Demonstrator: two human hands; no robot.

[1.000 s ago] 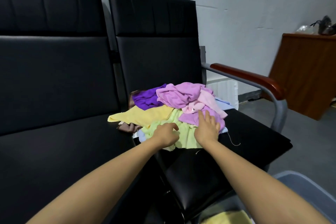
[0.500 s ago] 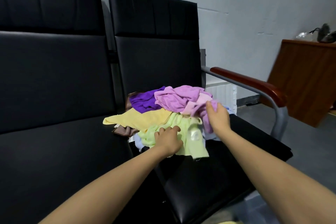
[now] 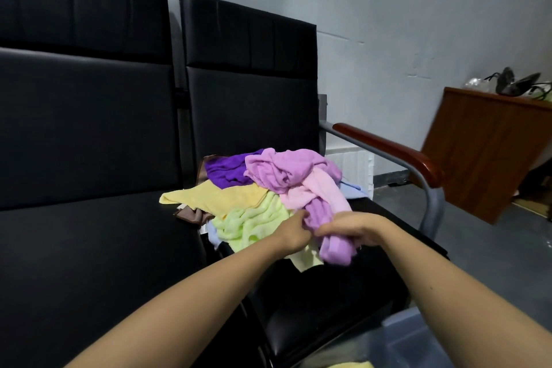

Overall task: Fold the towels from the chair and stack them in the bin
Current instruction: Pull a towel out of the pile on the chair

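Note:
A heap of towels lies on the black chair seat [image 3: 313,302]: dark purple [image 3: 227,170], yellow [image 3: 215,196], light green [image 3: 254,224], pale pink [image 3: 321,190] and a bunched lilac one [image 3: 286,169]. My right hand [image 3: 349,228] is shut on a lilac towel [image 3: 331,245] that hangs down from my fist at the heap's front edge. My left hand [image 3: 294,231] pinches the same lilac towel just left of my right hand, over the green towel. The grey bin [image 3: 418,334] shows at the bottom right, with a yellow towel [image 3: 349,364] inside.
A second black seat [image 3: 89,248] adjoins on the left. The chair's wooden armrest [image 3: 388,149] on a grey metal frame runs along the right. A brown wooden cabinet [image 3: 484,152] stands further right. A white ribbed box [image 3: 349,161] sits behind the seat.
My right hand took hold of the lilac towel and pulled it toward me off the heap. My left hand left the green towel and moved right to grip the lilac one.

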